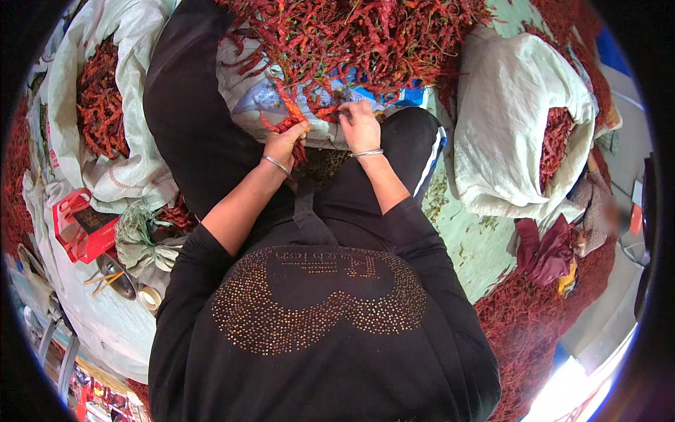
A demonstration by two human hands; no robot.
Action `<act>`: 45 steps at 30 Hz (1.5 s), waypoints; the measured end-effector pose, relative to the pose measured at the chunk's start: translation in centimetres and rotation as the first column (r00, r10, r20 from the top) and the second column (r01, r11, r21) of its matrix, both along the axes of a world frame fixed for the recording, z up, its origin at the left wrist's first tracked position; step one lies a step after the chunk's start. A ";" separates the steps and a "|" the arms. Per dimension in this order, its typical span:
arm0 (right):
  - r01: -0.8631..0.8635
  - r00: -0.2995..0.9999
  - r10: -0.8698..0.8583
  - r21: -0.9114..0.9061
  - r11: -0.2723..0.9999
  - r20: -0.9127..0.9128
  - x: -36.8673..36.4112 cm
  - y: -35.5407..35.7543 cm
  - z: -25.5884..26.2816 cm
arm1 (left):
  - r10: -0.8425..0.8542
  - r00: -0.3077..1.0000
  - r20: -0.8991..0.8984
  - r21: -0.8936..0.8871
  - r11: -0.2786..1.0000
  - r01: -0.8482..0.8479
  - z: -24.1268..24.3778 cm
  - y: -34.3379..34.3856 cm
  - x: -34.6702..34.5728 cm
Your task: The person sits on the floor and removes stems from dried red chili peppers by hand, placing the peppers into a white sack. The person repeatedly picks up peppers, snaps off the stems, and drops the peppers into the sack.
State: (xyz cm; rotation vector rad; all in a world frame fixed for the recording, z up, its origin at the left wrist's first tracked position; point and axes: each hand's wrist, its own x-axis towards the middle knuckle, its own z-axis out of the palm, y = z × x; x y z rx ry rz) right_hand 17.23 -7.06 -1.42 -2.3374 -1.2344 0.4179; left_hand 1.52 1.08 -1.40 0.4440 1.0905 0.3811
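My left hand (287,141) is closed around a small bunch of dried red chili peppers (291,108), some of them sticking up past the thumb and others hanging below the fist. To its right, my right hand (361,124) has its fingers bent at a few chilies on the near edge of a printed sack (258,97); whether it grips one cannot be told. A large heap of dried red chilies with stems (364,37) lies on that sack, just beyond both hands. Dark stem scraps (329,163) lie below the hands, between my legs.
Open white woven sacks of chilies stand at the left (132,74) and right (506,121). A red paper bag (79,227), a metal bowl (120,279) and a tape roll (150,298) lie at the left. Another person (593,205) is at the far right, near a maroon cloth (548,253).
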 end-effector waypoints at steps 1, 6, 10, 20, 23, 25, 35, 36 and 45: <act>-0.095 0.995 0.094 0.029 0.995 0.043 -0.1 0.4 -0.3 | 0.019 1.000 -0.018 -0.005 1.000 -0.019 0.2 0.2 -0.1; -0.349 0.928 0.349 -0.023 0.937 0.129 -0.4 2.9 -1.6 | 0.026 1.000 0.015 0.018 1.000 -0.026 0.0 0.3 -0.4; -0.252 0.966 0.257 0.142 0.957 -0.019 1.1 3.7 -0.8 | 0.021 0.996 0.090 -0.064 0.998 -0.016 0.3 0.5 -0.3; 0.546 0.417 -0.022 0.231 0.806 -0.908 3.6 -0.2 5.3 | -0.079 0.870 0.487 -0.059 0.991 0.124 5.0 1.0 1.4; 0.518 0.287 -0.001 0.155 0.841 -0.958 2.1 -1.1 5.3 | -0.205 0.889 0.410 0.024 0.977 0.214 5.3 1.3 1.0; 0.481 0.230 0.046 0.155 0.863 -0.972 0.9 -1.0 5.5 | -0.309 0.894 0.324 0.091 0.951 0.296 5.2 1.3 0.8; 0.372 0.304 -0.045 0.075 0.925 -0.952 -1.0 0.2 4.5 | -0.402 0.870 0.288 0.098 0.915 0.390 3.6 0.3 0.4; 0.387 0.288 -0.043 0.075 0.919 -0.957 -1.0 0.4 4.3 | -0.403 0.872 0.278 0.085 0.914 0.396 3.9 0.3 0.3; 0.535 0.289 -0.041 0.125 0.835 -0.957 2.4 -0.4 3.8 | -0.098 0.829 0.551 -0.226 0.938 0.261 4.4 1.0 0.4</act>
